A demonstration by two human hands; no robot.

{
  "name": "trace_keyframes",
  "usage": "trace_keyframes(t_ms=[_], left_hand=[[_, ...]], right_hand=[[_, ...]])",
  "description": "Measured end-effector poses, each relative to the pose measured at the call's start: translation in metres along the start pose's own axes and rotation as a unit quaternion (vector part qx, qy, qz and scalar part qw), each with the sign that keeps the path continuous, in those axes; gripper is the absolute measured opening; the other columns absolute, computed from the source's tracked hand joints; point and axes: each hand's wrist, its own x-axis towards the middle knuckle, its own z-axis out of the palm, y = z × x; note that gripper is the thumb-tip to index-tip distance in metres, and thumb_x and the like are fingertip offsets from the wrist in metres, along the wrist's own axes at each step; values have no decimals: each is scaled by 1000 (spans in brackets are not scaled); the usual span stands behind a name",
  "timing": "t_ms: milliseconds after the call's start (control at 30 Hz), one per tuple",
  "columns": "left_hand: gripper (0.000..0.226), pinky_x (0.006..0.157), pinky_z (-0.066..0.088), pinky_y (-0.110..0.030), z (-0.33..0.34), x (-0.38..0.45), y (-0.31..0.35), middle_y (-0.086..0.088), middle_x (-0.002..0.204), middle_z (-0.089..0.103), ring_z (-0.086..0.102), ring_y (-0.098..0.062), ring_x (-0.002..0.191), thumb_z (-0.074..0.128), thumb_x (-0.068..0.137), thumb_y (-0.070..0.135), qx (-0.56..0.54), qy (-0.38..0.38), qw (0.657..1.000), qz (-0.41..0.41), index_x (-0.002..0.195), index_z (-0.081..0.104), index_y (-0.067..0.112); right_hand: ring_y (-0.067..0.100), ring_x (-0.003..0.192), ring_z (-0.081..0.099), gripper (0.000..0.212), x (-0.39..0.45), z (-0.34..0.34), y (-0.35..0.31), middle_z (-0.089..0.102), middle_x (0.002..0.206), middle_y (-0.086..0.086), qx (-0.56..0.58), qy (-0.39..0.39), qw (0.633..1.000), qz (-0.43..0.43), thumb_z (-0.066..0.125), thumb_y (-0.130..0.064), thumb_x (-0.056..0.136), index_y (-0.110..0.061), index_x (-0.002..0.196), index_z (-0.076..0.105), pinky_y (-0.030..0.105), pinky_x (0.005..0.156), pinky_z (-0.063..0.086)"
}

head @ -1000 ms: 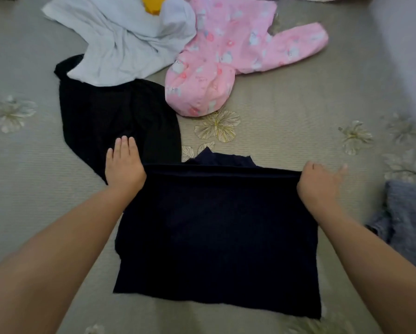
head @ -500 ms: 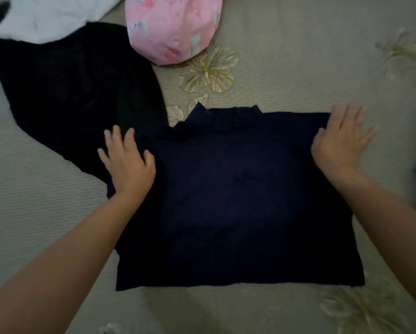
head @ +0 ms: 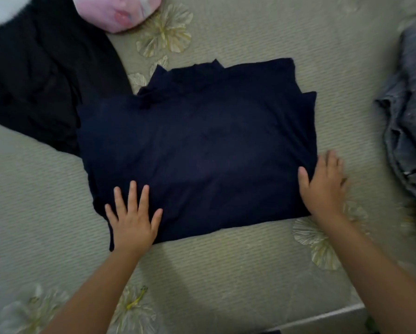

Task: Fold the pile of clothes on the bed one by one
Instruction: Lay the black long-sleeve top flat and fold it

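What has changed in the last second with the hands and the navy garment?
Both hands let go of the folded-over edge and slid toward the person along the navy garment. The left hand now rests flat on its near left corner; the right hand lies at its right edge. The garment stays folded flat on the bed; the black garment lies unmoved.
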Motion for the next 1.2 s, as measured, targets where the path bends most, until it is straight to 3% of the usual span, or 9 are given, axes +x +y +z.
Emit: trace_keyframes(t_ms=[133, 367, 500, 600, 733, 833, 900, 1033, 1200], left_hand=[[56, 110, 11, -57, -24, 1, 27, -18, 150, 22, 12, -35, 141, 51, 91, 31, 1, 25, 999, 20, 138, 37, 4], [51, 113, 14, -37, -82, 68, 150, -9, 153, 16, 11, -23, 142, 35, 96, 16, 79, 65, 956, 274, 144, 20, 9], [67, 114, 16, -39, -93, 116, 246, -4, 156, 3, 0, -22, 143, 44, 91, 4, 151, 7, 908, 390, 147, 6, 13], [79, 113, 13, -43, -86, 130, 303, -2, 155, 2, -2, -22, 142, 49, 88, 7, 234, -89, 858, 449, 147, -1, 20], [75, 105, 23, -47, -78, 134, 335, -5, 140, 32, 23, -26, 130, 57, 80, 12, 273, -155, 824, 471, 143, 18, 22], [44, 92, 35, -39, -82, 137, 347, -8, 118, 50, 38, -24, 110, 51, 84, 7, 266, -171, 822, 474, 126, 43, 14], [28, 91, 39, -39, -89, 139, 352, -12, 112, 52, 39, -27, 106, 49, 86, 6, 233, -128, 829, 492, 113, 54, 8], [28, 85, 30, -36, -114, 139, 346, -23, 105, 52, 42, -38, 103, 53, 77, -3, 70, 37, 849, 522, 104, 59, -3], [16, 72, 30, -36, -145, 111, 279, -27, 77, 58, 53, -48, 75, 53, 65, -10, -29, 137, 811, 568, 75, 64, -8]], right_hand=[[29, 141, 10, 55, -8, -5, -11, 23, 150, 15, 34, 10, 998, 52, 48, -35, 91, -1, 133, 41, 58, 110, 3], [31, 106, 51, 33, -17, -12, -27, 59, 112, 15, 106, -3, 988, 115, 53, -25, 91, -4, 116, 51, 38, 92, 25], [31, 108, 54, 41, -23, -15, -5, 61, 113, 14, 179, -79, 970, 145, 54, -30, 90, -8, 124, 46, 43, 101, 33], [28, 107, 55, 42, -30, -13, 19, 62, 113, 11, 234, -115, 953, 157, 57, -31, 88, -9, 122, 47, 45, 99, 38], [27, 106, 56, 41, -28, -15, 53, 61, 113, 10, 258, -132, 938, 190, 58, -30, 88, -7, 120, 48, 45, 100, 38], [31, 105, 56, 35, -15, -28, 73, 62, 111, 13, 218, -98, 954, 180, 58, -27, 88, -7, 116, 52, 43, 100, 37], [31, 103, 56, 28, -1, -44, 82, 64, 106, 14, 143, -49, 975, 162, 57, -27, 88, -8, 109, 56, 38, 97, 32], [32, 96, 57, 21, 20, -88, 82, 63, 103, 14, 77, 76, 987, 116, 56, -24, 88, -8, 101, 58, 37, 89, 26], [40, 86, 57, 23, -25, -112, 44, 60, 94, 21, 102, 140, 985, -20, 66, -10, 75, 1, 95, 60, 42, 73, 41]])
